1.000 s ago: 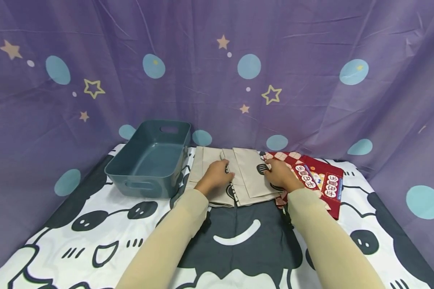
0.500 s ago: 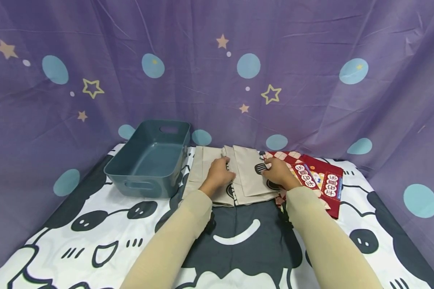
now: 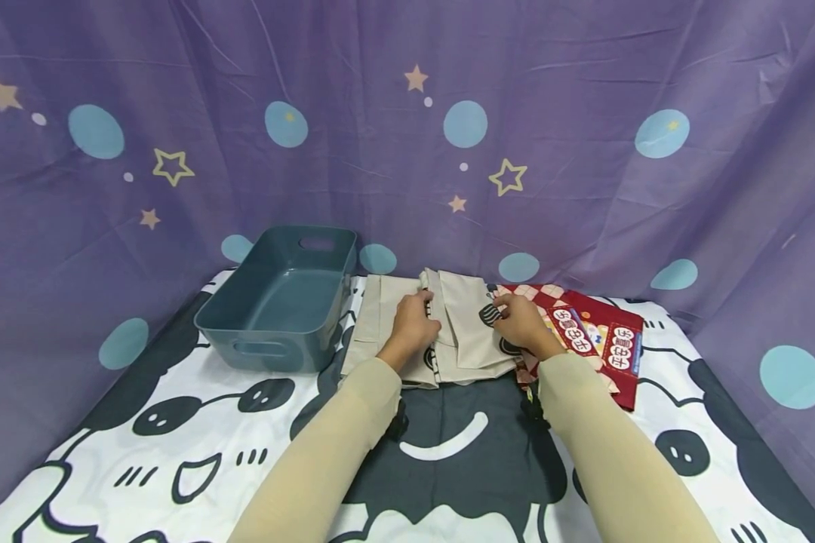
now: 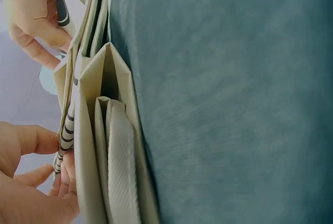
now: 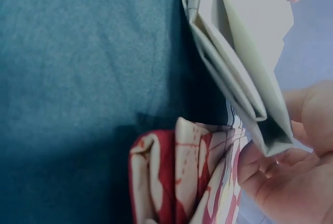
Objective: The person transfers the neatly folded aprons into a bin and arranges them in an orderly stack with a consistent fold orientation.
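Observation:
A folded beige cloth [image 3: 465, 324] with black printed marks lies at the far middle of the bed-like surface, in layered flaps. My left hand [image 3: 413, 328] pinches a raised fold at the middle of it; in the left wrist view thumb and fingers of that hand [image 4: 36, 177] grip the black-striped edge. At its right side, my right hand [image 3: 521, 324] grips the outer edge of the right flap. In the right wrist view that hand [image 5: 296, 167] has its fingers partly hidden behind the beige layers. A pale woven strap [image 4: 124, 164] shows between the layers.
Folded red-and-cream patterned cloths [image 3: 594, 335] with red labels lie right of the beige cloth, close by my right hand. An open blue-grey plastic bin [image 3: 272, 351] stands to the left. Behind hangs a purple curtain [image 3: 570, 196]. A black-and-white printed sheet [image 3: 244, 467] covers the surface.
The right flap's top and left fold have risen slightly, and its near right corner has shifted left and up. My left hand has moved a little; my right hand stays nearly in place.

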{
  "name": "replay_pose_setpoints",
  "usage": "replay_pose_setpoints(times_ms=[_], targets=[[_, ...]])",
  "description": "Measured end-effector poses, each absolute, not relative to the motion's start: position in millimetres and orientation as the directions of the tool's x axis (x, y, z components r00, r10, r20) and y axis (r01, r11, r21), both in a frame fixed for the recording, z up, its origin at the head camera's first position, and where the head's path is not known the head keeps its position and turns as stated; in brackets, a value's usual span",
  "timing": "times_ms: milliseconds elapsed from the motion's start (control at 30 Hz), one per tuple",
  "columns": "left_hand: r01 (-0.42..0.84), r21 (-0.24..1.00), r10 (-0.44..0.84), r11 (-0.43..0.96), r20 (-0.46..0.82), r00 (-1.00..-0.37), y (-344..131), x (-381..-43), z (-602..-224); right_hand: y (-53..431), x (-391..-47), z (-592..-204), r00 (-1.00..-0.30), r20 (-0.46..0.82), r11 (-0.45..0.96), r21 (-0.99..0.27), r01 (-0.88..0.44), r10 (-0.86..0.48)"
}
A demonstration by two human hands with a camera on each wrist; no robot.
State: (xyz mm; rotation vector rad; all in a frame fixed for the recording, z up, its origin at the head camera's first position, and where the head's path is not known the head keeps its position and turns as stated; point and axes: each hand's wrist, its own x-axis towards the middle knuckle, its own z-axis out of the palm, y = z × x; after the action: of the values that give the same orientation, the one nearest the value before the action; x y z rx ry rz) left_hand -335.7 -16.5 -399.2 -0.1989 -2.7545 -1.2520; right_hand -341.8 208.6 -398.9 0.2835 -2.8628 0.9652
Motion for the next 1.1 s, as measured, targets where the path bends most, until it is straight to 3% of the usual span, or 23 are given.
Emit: replay_pose_setpoints(times_ms=[300,1100], targets=[[0.195,0.751,0.078,0.631,0.189,-0.979,-20,-337,-391,212,-341,-395,-0.955,0.248,0.754,-0.593,-0.281,-0.161],[0.282,0.666,0.128,0.690,0.271,-0.954,-37,-346,-361,202,-337,-366,-0.945,0.299,0.714,-0.632,-0.302,-0.135]])
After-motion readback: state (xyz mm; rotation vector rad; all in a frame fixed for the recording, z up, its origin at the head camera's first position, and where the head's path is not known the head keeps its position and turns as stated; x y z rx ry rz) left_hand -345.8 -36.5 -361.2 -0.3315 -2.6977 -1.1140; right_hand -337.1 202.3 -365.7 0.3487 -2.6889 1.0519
